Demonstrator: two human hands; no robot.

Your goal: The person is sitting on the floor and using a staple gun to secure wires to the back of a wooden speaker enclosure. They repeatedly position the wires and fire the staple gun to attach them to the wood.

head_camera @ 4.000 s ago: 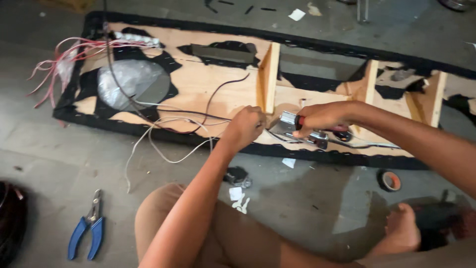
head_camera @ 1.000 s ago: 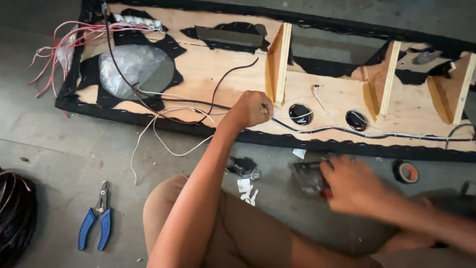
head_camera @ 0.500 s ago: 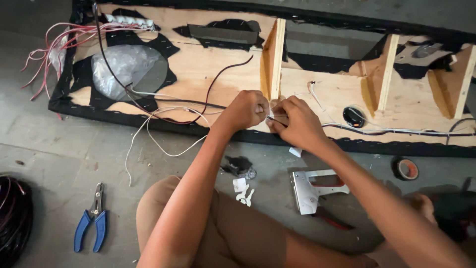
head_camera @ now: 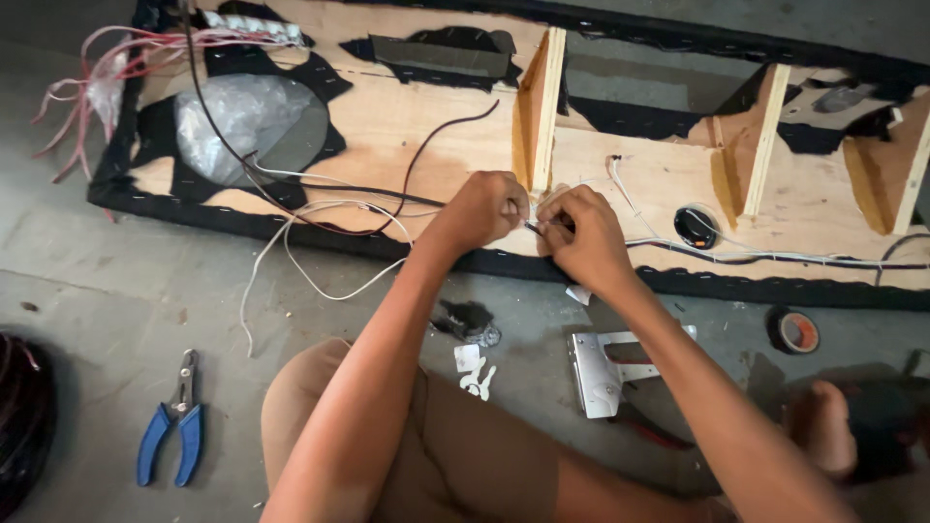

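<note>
My left hand (head_camera: 481, 208) and my right hand (head_camera: 581, 235) meet at the near edge of a long plywood panel (head_camera: 407, 116) edged in black fabric. Both pinch a thin wire (head_camera: 528, 225) between their fingertips, just in front of an upright wooden rib (head_camera: 541, 102). White and dark wires (head_camera: 320, 208) run left from the hands across the panel. A metal staple gun (head_camera: 603, 366) lies on the floor below my right forearm.
Blue-handled pliers (head_camera: 172, 426) lie on the concrete floor at the lower left. A roll of tape (head_camera: 794, 331) sits at the right, a black round part (head_camera: 696, 228) on the panel. Red wires (head_camera: 87, 77) bunch at the panel's left end. My knee and foot are below.
My right hand put the staple gun down on the floor, then came up to join my left hand on the wire. The left hand has stayed on the wire.
</note>
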